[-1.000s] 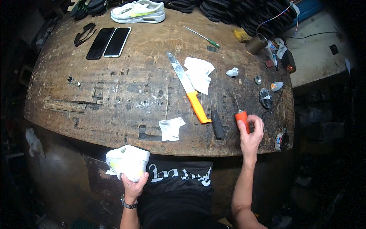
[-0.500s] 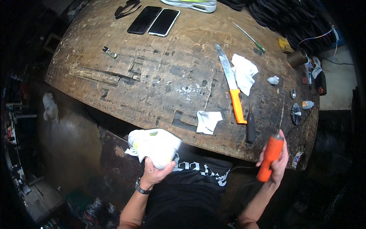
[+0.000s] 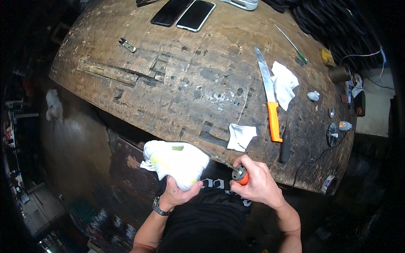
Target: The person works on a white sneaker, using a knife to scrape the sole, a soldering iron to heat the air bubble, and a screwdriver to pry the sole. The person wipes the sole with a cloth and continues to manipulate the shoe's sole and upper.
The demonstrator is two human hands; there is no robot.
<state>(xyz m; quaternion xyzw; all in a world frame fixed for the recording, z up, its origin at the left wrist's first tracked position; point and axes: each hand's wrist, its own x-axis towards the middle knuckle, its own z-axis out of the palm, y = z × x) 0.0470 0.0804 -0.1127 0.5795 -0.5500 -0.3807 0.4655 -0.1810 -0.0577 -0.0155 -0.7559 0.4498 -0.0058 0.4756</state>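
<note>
My left hand (image 3: 179,192) is closed on a white sneaker (image 3: 179,162) with yellow accents, held over my lap just off the table's near edge. The fingers underneath the shoe are hidden. To its right, my right hand (image 3: 261,183) is wrapped round a soldering iron (image 3: 240,173) with an orange handle, a slotted metal collar and a thin shaft. The shaft points toward the sneaker, its tip close to the shoe's right end; a small gap appears to lie between them. Most of the handle is covered by my fingers.
On the worn wooden table (image 3: 181,101) lie an orange-handled knife (image 3: 273,120), a dark-handled tool (image 3: 285,147), white cloth pieces (image 3: 241,137), thread snips (image 3: 127,45), two phones (image 3: 196,16) and a green-handled screwdriver (image 3: 291,44). A small bottle (image 3: 345,125) and a tin (image 3: 339,74) stand at right.
My right hand has swung left and turned, bringing the soldering iron from the table's right side to beside the sneaker. The sneaker stays in my left hand, shifted slightly right. The view has moved a little.
</note>
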